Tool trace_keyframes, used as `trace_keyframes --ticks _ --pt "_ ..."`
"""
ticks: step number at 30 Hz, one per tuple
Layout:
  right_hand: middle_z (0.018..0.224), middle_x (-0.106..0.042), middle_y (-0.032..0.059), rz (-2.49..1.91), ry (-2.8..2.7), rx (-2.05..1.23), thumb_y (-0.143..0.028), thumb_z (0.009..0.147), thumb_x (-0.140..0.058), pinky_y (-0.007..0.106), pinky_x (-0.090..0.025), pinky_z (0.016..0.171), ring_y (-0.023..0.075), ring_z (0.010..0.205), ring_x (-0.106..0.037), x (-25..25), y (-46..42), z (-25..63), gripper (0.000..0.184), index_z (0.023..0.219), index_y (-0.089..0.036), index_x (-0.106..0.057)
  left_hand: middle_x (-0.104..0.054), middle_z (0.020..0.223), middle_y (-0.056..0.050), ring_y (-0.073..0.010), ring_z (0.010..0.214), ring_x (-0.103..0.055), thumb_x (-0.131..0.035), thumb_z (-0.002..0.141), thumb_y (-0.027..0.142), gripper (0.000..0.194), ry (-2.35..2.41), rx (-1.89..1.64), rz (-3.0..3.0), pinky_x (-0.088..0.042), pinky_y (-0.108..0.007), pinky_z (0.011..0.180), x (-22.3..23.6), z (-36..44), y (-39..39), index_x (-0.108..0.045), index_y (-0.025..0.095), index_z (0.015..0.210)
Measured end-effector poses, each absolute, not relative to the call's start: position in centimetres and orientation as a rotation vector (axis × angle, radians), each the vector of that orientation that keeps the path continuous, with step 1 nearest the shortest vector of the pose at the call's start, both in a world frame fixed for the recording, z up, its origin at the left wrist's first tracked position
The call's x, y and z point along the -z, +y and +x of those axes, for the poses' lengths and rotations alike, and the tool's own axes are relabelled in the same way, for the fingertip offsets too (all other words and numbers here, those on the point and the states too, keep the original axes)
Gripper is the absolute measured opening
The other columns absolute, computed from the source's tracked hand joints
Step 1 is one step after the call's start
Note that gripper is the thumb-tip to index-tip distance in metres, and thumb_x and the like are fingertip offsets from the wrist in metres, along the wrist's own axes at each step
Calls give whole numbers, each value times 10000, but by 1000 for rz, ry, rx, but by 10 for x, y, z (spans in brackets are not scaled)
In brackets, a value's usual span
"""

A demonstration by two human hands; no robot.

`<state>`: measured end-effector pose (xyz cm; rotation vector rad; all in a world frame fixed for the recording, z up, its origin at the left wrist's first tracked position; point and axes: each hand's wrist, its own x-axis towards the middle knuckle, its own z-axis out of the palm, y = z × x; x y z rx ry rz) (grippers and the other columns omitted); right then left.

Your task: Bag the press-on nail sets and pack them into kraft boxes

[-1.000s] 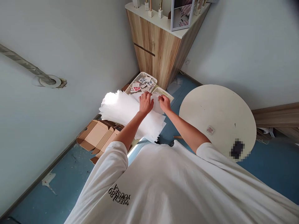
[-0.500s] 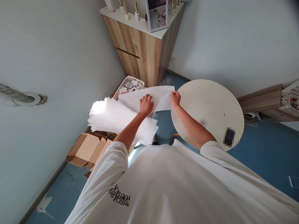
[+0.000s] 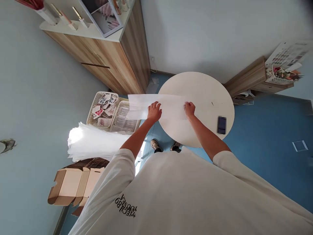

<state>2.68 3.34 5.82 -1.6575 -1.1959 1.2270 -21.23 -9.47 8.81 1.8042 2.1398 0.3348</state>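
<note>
A thin, see-through white paper sheet (image 3: 139, 107) stretches from above the plastic baskets to over the round white table. My right hand (image 3: 189, 109) is closed on its right end, fingers curled in. Near the sheet's middle, my left hand (image 3: 154, 111) lies on top with fingers stretched and a little apart. A thick stack of white paper sheets (image 3: 97, 142) rests lower left, partly behind my left arm.
The round table (image 3: 195, 81) bears a blurred dark phone-like object (image 3: 221, 125). Left stand a basket of small cards (image 3: 104, 109), a basket of clear plastic boxes (image 3: 123, 119) and flattened cardboard boxes (image 3: 70, 182). A wooden cabinet (image 3: 107, 62) rises behind.
Both hands have carried the sheet away from the paper stack and over the table's left part. My view has turned right, and both baskets now show.
</note>
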Motion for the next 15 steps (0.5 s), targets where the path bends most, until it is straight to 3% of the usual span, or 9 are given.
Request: trace_keyframes --ticks 9,15 --pt "762 -617 -28 -1792 -973 -1267 -340 909 -594 231 -440 576 107 627 -497 -25 49 152 216 750 -254 -475 -399 1699 -146 -333 1542 -387 -458 1032 210 516 1903 -75 1829 -379 -511 1236 -45 -91 -59 -507 208 1545" --pt "707 -551 -46 -1861 -913 -1321 -374 878 -585 238 -457 588 120 636 -494 -2 57 186 195 760 -264 -476 -399 1699 -152 -332 1545 -407 -443 1054 238 508 1843 33 1789 -412 -509 1214 -8 -31 -60 -490 227 1560"
